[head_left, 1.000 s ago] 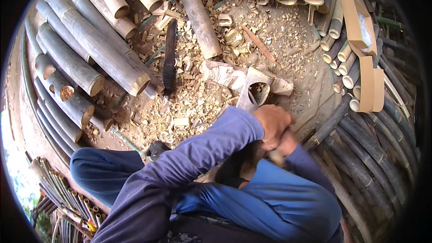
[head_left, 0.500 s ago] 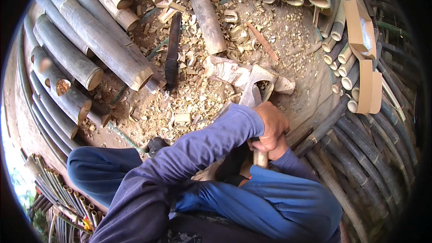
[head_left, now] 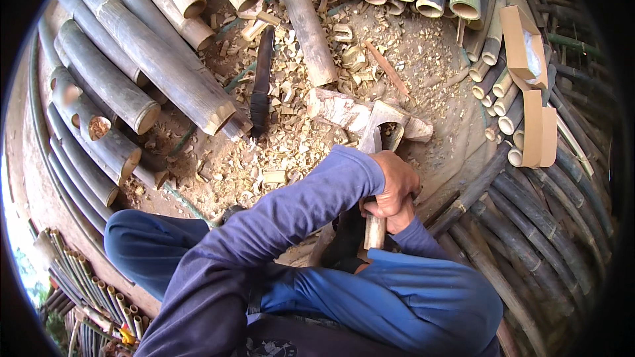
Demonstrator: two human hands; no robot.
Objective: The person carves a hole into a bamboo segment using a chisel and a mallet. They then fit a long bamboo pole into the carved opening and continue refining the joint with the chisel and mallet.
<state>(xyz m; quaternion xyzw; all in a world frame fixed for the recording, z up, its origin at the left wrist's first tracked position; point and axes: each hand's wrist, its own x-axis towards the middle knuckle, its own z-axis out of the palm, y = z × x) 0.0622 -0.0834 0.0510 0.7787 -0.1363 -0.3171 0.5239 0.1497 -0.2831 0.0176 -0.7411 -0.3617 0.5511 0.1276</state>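
Note:
My left hand (head_left: 396, 182) is closed in front of me, its arm reaching across my body. Just below and behind it, my right hand (head_left: 401, 219) is partly covered, its fingers mostly hidden. Out from under the left thumb comes a pale wooden handle (head_left: 374, 232), pointing down toward my lap. Beyond the knuckles a bamboo piece with a cut-out opening (head_left: 393, 116) rests against a pale rough log (head_left: 338, 110). A grey blade-like surface (head_left: 371, 140) shows beside that opening; its join to the handle is hidden.
Wood chips (head_left: 297, 152) cover the ground. A dark-handled machete (head_left: 262, 86) lies ahead, left of a short bamboo length (head_left: 311, 39). Thick bamboo poles (head_left: 149, 46) lie at left, more poles (head_left: 529, 231) at right. An open cardboard box (head_left: 522, 46) sits on bamboo at far right.
Both hands have shifted slightly left, and more of the pale handle shows below them. The surroundings appear slightly shifted in the view.

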